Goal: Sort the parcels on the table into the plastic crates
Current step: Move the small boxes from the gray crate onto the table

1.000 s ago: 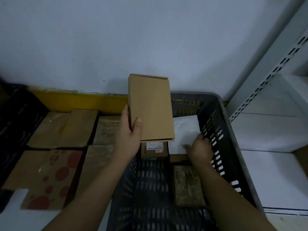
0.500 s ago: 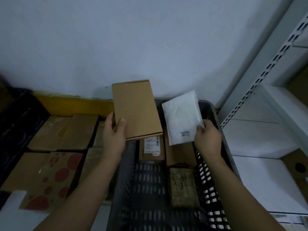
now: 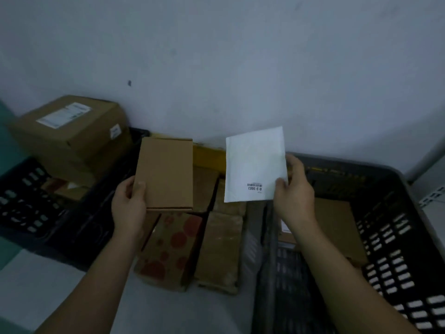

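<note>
Both parcels are up for a look, so this seems the reading step: next, each must go to its proper crate. The left hand (image 3: 128,206) grips a plain brown cardboard box (image 3: 166,174) by its lower edge; the right hand (image 3: 292,196) pinches a flat white padded mailer (image 3: 255,165), held above the counter (image 3: 60,297) beside the dark slotted plastic crate (image 3: 395,237).

Pale grey table (image 3: 60,280), set against the wall. Left edge: black crate (image 3: 48,213). Centre, toward the back edge: flat brown parcels, including red-spotted parcel (image 3: 168,247) and plain brown parcel (image 3: 220,247). Right edge: grey crate (image 3: 395,237).
</note>
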Motion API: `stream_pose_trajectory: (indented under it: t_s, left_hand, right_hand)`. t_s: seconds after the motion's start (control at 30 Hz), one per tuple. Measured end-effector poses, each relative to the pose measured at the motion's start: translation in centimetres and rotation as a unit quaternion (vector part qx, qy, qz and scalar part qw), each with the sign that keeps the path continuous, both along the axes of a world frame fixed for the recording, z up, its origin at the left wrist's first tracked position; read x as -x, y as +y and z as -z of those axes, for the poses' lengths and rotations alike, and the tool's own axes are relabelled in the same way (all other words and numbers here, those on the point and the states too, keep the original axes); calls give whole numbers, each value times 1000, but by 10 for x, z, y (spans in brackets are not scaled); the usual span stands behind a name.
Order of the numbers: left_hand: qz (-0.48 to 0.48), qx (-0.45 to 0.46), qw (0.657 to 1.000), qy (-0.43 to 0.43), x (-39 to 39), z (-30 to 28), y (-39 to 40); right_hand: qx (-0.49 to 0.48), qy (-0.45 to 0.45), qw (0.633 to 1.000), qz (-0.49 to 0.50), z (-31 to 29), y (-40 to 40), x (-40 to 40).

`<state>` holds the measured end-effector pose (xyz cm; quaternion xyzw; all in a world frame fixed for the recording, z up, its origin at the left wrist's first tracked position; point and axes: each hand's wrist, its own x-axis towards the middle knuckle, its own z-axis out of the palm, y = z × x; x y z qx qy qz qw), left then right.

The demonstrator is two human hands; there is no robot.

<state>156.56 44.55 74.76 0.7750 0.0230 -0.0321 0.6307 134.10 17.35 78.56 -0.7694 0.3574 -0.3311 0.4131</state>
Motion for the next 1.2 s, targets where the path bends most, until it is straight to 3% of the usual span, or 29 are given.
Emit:
stream_pose_trajectory:
  t_s: [0.1,0.4,0.87,0.93,1.03,1.2]
  left_hand:
    - [-6,-2,1000,18,-33,14,22]
    - [78,-83,991,68,-104,65,42]
    - [156,-240,955,75,-198,133,-8]
    - [172,-301,937,31,-198,141,-13]
    - [208,-423,881,-23,-191,149,-21]
    - [262,-538,799,-56,-184,159,-27]
  right_hand:
    - [49,65,997,-5,17,26,-44]
    - [-41,172,984,40,96,89,-134]
    - [-72,260,963,20,161,68,-195]
    - [-41,314,949,-6,171,68,-201]
    - [24,406,913,-30,182,73,-206]
    - [85,464,881,-46,192,84,-210]
